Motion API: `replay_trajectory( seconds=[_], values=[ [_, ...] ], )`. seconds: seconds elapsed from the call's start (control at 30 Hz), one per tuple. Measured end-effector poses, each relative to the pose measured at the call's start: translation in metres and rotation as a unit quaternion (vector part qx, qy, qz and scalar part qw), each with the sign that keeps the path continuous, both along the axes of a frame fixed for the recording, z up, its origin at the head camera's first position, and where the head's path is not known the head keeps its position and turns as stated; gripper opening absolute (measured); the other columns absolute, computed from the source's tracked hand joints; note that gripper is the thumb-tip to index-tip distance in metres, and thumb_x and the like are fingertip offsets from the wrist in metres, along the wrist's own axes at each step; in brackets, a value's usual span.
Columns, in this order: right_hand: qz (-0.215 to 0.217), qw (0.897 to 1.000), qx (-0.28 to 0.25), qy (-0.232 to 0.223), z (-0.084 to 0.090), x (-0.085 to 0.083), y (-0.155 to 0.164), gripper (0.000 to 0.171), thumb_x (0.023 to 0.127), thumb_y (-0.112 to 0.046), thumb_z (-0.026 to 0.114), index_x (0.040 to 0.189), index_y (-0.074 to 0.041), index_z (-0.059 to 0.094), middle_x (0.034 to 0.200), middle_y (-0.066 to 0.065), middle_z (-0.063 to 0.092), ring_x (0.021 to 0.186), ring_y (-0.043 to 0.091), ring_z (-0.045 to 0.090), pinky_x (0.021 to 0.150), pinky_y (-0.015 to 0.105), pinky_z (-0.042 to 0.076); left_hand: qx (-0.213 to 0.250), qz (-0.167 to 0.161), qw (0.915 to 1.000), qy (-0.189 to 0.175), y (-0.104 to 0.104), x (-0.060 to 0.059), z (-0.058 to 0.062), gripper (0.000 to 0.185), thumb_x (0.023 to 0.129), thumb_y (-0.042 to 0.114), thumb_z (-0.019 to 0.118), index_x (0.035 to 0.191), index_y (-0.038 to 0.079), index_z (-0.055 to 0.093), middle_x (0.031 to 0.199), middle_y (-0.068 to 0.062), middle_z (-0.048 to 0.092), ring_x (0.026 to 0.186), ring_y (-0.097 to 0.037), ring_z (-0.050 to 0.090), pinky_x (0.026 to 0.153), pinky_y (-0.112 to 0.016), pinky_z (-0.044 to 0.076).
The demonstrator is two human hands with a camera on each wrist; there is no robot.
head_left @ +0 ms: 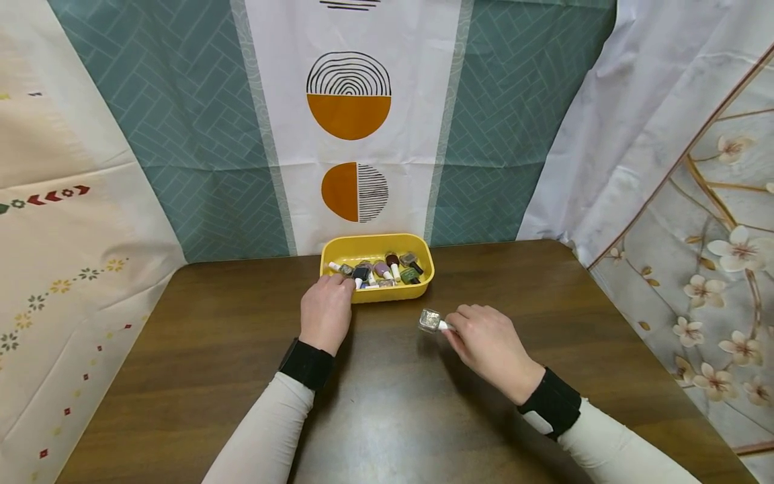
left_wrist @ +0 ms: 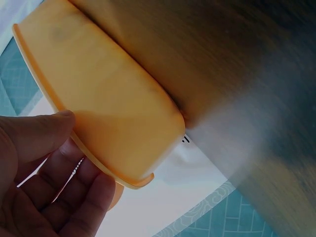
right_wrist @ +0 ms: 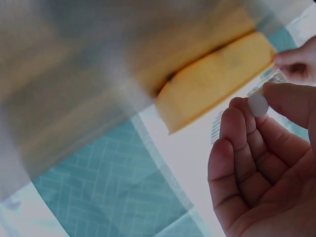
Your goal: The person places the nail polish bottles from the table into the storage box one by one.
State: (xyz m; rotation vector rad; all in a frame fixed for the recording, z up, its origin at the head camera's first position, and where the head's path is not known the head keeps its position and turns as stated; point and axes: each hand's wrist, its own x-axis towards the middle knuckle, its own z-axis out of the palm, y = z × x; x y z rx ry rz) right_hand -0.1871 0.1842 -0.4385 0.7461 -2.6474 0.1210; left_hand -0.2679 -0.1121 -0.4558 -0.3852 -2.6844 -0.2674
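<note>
A yellow plastic bin [head_left: 396, 294] stands at the far side of the table, with several small nail polish bottles [head_left: 382, 270] lying jumbled in it. My left hand [head_left: 326, 312] grips the bin's near left rim; in the left wrist view the thumb [left_wrist: 44, 128] lies against the outer wall and the fingers reach over the rim. To the right and nearer than the bin, my right hand [head_left: 490, 343] pinches a nail polish bottle [head_left: 429, 320] by its white cap [right_wrist: 257, 105]. That bottle is clear and square with glittery contents, held sideways above the table.
The brown wooden table [head_left: 242, 403] reaches back to a hanging teal and white curtain [head_left: 363, 195]. Patterned cloth [head_left: 78, 323] hangs along the left side, and a flowered cloth [head_left: 695, 302] along the right.
</note>
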Motion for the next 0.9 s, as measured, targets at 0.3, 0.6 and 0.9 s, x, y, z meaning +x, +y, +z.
replay_trajectory(
  seconds=[0.3,0.6,0.9],
  values=[
    [-0.011,1.0,-0.018,-0.001,0.022,-0.039,-0.008,0.016,0.096,-0.02,0.089,0.099,-0.006,0.082,0.081,0.0,0.066,0.07,0.018,0.058,0.068,0.038,0.056,-0.002,-0.003,1.0,0.009,-0.001,0.0,0.0,0.029,0.093,-0.001,0.087,0.121,0.006,0.084,0.111,-0.012,0.079,0.094,-0.029,0.068,0.087,-0.042,0.063],
    [-0.025,0.999,-0.008,-0.036,0.033,-0.077,-0.026,0.019,0.101,-0.023,0.084,0.102,-0.005,0.082,0.084,0.004,0.07,0.075,0.023,0.061,0.076,0.04,0.059,-0.008,0.001,1.0,0.004,-0.001,0.0,-0.001,0.028,0.093,-0.001,0.088,0.119,0.007,0.085,0.11,-0.012,0.079,0.092,-0.028,0.067,0.086,-0.041,0.062],
    [-0.039,0.998,0.024,-0.036,0.03,-0.106,-0.045,0.02,0.105,-0.023,0.077,0.094,-0.007,0.079,0.079,0.003,0.065,0.074,0.024,0.062,0.071,0.041,0.058,-0.006,0.005,1.0,-0.001,0.003,0.001,-0.001,0.028,0.093,-0.001,0.088,0.12,0.008,0.085,0.111,-0.011,0.079,0.093,-0.028,0.066,0.087,-0.041,0.062]
  ],
)
